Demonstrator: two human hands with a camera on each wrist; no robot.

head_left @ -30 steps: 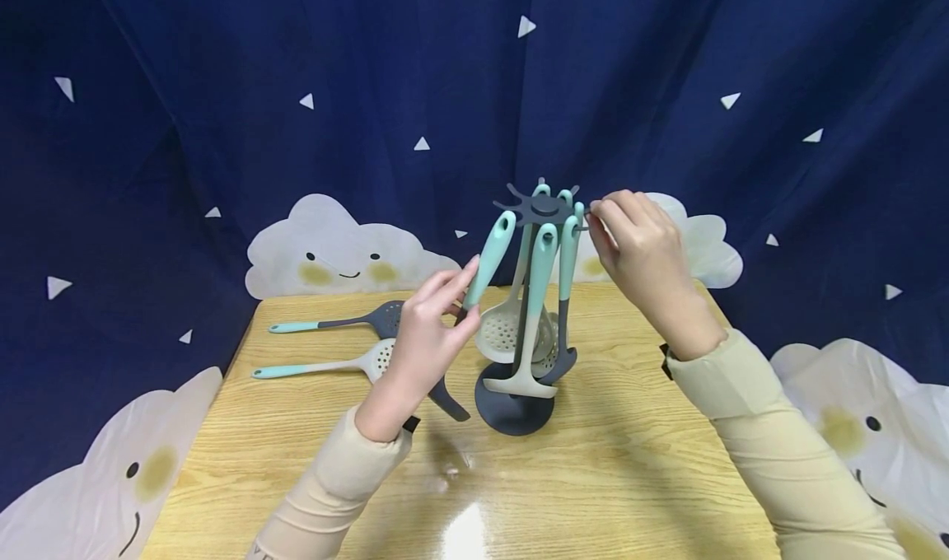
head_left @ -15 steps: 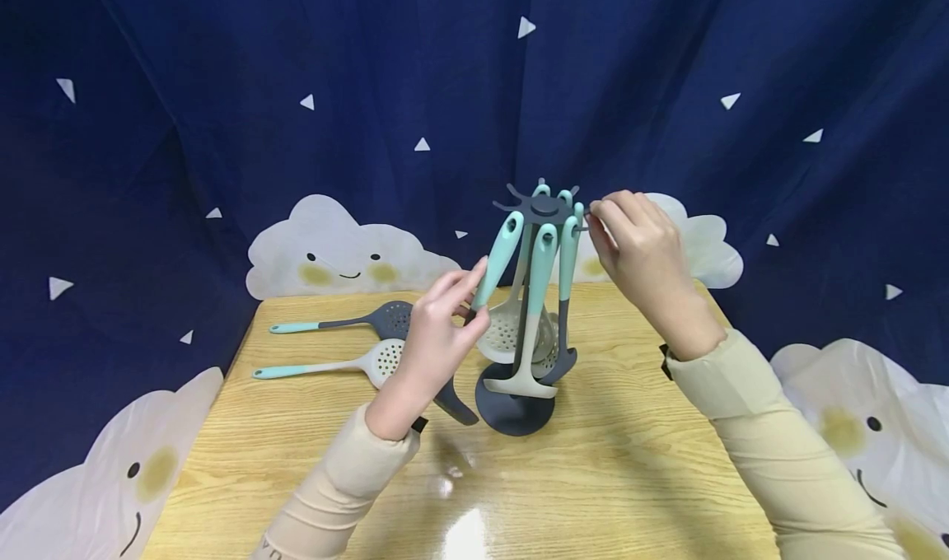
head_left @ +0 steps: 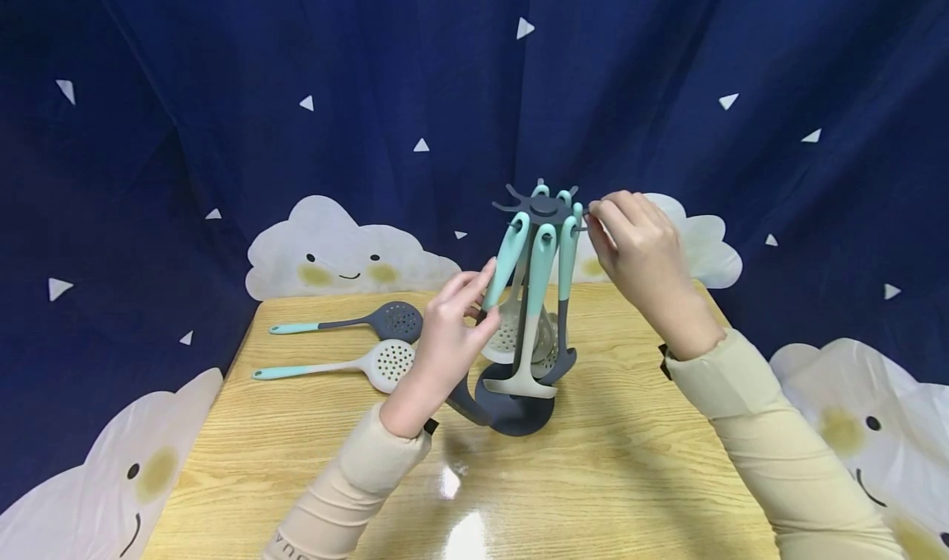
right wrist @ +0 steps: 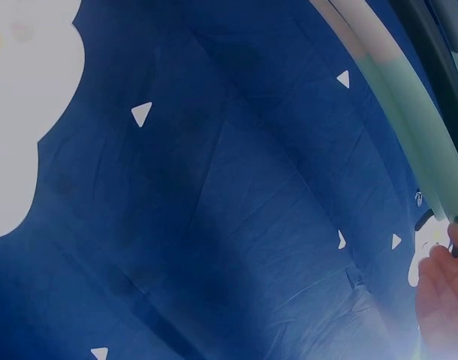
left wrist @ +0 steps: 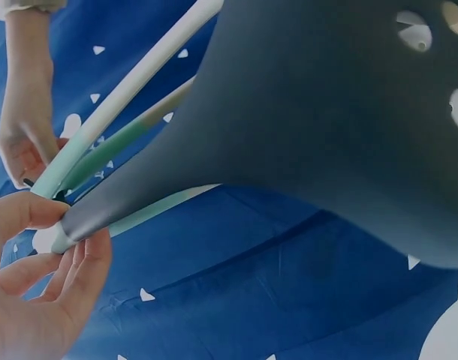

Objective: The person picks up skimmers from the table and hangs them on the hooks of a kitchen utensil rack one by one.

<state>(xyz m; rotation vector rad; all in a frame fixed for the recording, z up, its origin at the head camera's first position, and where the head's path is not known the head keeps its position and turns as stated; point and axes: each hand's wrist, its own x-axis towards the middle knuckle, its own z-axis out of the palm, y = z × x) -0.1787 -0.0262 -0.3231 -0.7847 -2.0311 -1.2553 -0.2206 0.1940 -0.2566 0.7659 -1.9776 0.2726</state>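
My left hand [head_left: 448, 329] pinches a slotted turner [head_left: 507, 259] low on its mint handle. Its broad dark head with holes [left wrist: 311, 112] fills much of the left wrist view. The top of that handle is right at a front-left hook of the dark utensil rack [head_left: 544, 206], its hole overlapping the hook. My right hand [head_left: 641, 247] pinches a hook arm on the rack's right side; in the right wrist view, its fingers [right wrist: 439, 289] show at the right edge. A cream ladle [head_left: 525, 362] and a dark ladle [head_left: 563, 362] hang from the rack, with pale perforated utensils behind.
A dark skimmer [head_left: 396, 321] and a cream skimmer [head_left: 390, 364] lie on the wooden table [head_left: 593, 478], left of the rack. The rack's round dark base [head_left: 519, 420] stands on the tabletop. A blue curtain [head_left: 371, 66] hangs behind.
My left hand has moved slightly right with the slotted turner, bringing its handle top to the rack's hook. The right hand keeps its place on the rack.
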